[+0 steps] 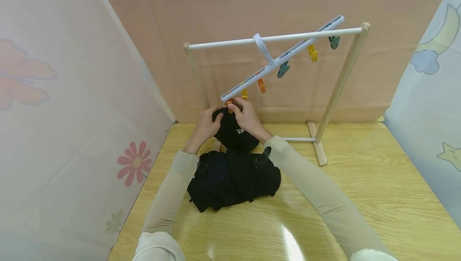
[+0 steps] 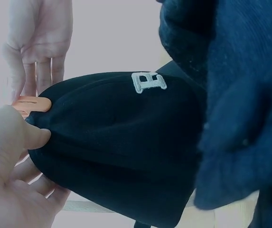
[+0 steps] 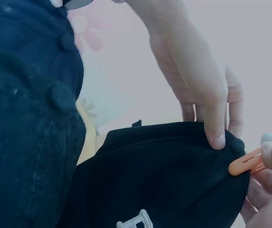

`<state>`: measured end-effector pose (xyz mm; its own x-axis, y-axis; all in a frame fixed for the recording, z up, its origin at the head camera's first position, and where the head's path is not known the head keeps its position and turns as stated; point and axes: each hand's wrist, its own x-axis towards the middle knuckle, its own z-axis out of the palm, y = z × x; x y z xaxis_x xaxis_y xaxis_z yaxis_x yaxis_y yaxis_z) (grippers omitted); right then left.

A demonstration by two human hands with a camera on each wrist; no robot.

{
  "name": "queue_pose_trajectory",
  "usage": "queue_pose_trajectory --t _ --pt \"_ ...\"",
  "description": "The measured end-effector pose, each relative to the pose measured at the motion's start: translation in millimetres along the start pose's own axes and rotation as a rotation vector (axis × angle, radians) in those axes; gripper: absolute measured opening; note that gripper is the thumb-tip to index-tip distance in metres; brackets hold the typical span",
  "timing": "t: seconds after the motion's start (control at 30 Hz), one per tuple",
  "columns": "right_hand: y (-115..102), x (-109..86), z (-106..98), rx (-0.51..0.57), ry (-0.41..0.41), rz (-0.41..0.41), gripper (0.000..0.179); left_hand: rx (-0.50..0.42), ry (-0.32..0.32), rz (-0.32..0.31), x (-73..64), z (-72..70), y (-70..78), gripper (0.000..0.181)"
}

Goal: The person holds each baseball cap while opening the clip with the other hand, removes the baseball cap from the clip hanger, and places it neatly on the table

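A black cap [image 1: 230, 133] with a white letter on its front hangs between my two hands under the low end of a pale clip hanger [image 1: 271, 64]. My left hand [image 1: 206, 125] pinches the cap near the top of its crown, thumb on the near side. An orange clip [image 3: 244, 164] sits over the cap's edge at the crown button, right beside my left thumb. My right hand [image 1: 248, 117] pinches that clip between thumb and fingers. In the left wrist view the clip's jaws overlap the cloth of the cap [image 2: 112, 123].
The tilted hanger hooks over a white rail [image 1: 223, 43] on wooden posts [image 1: 342, 83]. More orange, yellow and green clips [image 1: 283, 69] dangle along it. Black cloth [image 1: 234, 181] lies heaped on the wooden table [image 1: 360, 197] below the cap. Patterned cloth walls stand around.
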<state>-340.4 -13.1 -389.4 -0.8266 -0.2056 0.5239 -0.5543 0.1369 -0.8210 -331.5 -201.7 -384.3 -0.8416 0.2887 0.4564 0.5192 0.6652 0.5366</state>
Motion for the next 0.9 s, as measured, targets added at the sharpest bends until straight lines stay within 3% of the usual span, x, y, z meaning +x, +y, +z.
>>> queue_pose_trajectory --t 0.23,0.9 --pt "0.1 1.7 -0.9 -0.01 0.034 0.04 0.027 -0.019 0.004 0.024 -0.8 1.3 0.5 0.023" --pt "-3.8 1.9 0.5 -0.002 0.079 0.073 0.026 -0.009 -0.01 0.001 -1.6 1.6 3.7 0.023"
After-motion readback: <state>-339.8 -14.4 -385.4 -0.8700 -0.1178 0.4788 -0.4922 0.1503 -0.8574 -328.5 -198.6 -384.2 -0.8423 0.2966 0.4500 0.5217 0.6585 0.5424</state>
